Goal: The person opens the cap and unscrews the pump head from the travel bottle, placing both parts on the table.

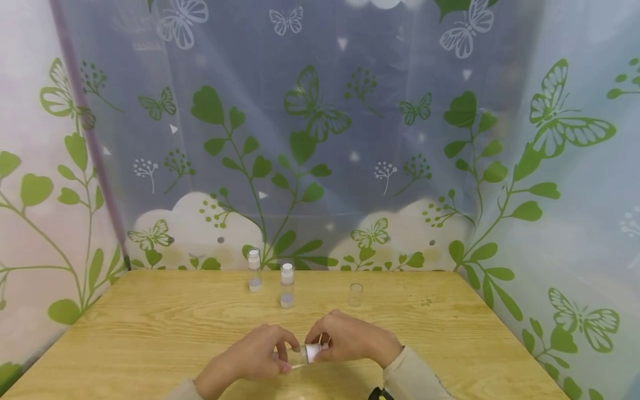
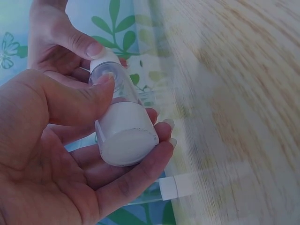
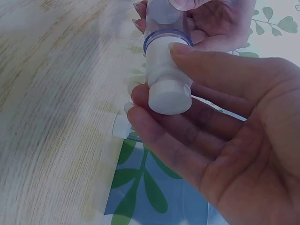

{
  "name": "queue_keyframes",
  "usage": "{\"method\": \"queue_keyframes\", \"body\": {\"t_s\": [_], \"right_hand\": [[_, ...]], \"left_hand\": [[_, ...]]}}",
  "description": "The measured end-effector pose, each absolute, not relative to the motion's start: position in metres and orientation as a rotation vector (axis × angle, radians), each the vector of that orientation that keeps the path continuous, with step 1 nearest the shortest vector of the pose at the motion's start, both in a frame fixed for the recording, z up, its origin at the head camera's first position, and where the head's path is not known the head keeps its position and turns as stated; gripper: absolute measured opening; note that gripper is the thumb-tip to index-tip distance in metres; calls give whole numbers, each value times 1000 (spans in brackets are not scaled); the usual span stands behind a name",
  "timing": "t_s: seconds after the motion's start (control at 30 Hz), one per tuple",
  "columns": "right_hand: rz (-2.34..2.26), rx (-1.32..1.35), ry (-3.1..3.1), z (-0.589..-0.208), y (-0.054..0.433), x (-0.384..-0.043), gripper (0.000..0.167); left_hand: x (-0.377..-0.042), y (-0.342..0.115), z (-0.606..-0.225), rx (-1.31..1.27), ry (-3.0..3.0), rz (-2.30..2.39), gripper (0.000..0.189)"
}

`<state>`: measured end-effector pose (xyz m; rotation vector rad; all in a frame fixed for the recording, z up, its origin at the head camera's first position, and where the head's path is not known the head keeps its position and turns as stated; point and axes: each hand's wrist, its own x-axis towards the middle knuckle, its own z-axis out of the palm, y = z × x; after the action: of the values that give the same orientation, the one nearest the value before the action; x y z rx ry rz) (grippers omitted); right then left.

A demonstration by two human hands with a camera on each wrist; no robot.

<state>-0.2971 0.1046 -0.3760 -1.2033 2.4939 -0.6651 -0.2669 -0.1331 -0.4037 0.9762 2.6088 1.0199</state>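
Yellow wood grain runs across the surface (image 1: 165, 319), and close to its near side a person holds a small clear bottle (image 2: 125, 115) with a white base and white top. It is in the air between both hands, lying nearly level, top toward the right. I'd judge it light and stiff, its smooth clear wall a bit slippery and liable to scuff; the white base and the collar look the surest places to take hold.

At the base end, the left hand (image 1: 257, 353) has its grip wrapped on the bottle, thumb along the clear wall, fingers curled beneath. Opposite, the right hand (image 1: 350, 339) has a narrower grip, thumb on the white collar, fingers under it. Both forearms slant inward, the right in a pale sleeve (image 1: 417, 378).

Beyond the hands, a clear cap (image 1: 355, 295) stands off to the right; on the left, one upright bottle (image 1: 287, 286) stands a little nearer than its twin (image 1: 254, 272). Behind hangs a leaf-and-butterfly backdrop (image 1: 360, 178).
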Motion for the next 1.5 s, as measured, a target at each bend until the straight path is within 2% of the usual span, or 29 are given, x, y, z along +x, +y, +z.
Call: {"method": "queue_keyframes", "body": {"t_s": [0.63, 1.5], "right_hand": [[-640, -1223, 2494, -377, 108, -297, 25], [-655, -1254, 2535, -376, 107, -297, 21]], "left_hand": [[-266, -134, -404, 966, 2622, 1014, 33], [-267, -133, -404, 992, 2624, 1025, 35]]}}
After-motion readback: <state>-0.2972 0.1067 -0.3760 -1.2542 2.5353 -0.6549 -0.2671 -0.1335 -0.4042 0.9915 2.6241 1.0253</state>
